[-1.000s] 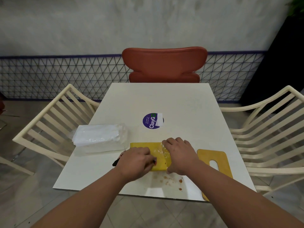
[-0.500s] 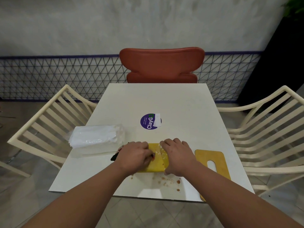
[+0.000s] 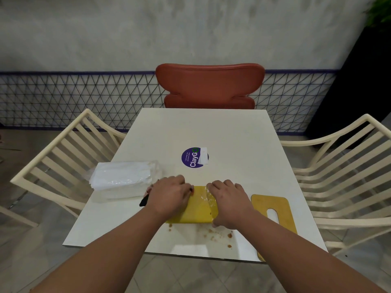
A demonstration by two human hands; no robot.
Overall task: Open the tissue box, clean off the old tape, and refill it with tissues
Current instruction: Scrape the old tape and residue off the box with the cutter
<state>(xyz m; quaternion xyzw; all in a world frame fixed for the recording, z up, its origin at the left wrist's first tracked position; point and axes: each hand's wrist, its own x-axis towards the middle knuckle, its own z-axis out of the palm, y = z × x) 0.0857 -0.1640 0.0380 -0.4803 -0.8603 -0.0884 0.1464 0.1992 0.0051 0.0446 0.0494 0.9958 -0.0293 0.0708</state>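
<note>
The yellow tissue box (image 3: 201,210) lies flat near the table's front edge, between my hands. My left hand (image 3: 169,195) rests on its left part, fingers curled round a black-handled tool (image 3: 143,201) whose end sticks out to the left. My right hand (image 3: 230,201) grips the box's right end. Crinkled clear tape (image 3: 209,197) shows on the box just beside my right fingers. The yellow lid (image 3: 283,208) with its oval slot lies flat to the right. A clear-wrapped pack of white tissues (image 3: 124,178) sits to the left.
Brown crumbs of residue (image 3: 213,233) are scattered on the white table (image 3: 211,127) in front of the box. A purple round sticker (image 3: 193,157) marks the table's middle. Cream slatted chairs stand at the left (image 3: 59,157) and right (image 3: 342,166), a red chair (image 3: 209,85) at the far end.
My left hand with the tool has slid leftward across the box, uncovering the yellow surface between my hands. My right hand has kept its hold on the right end.
</note>
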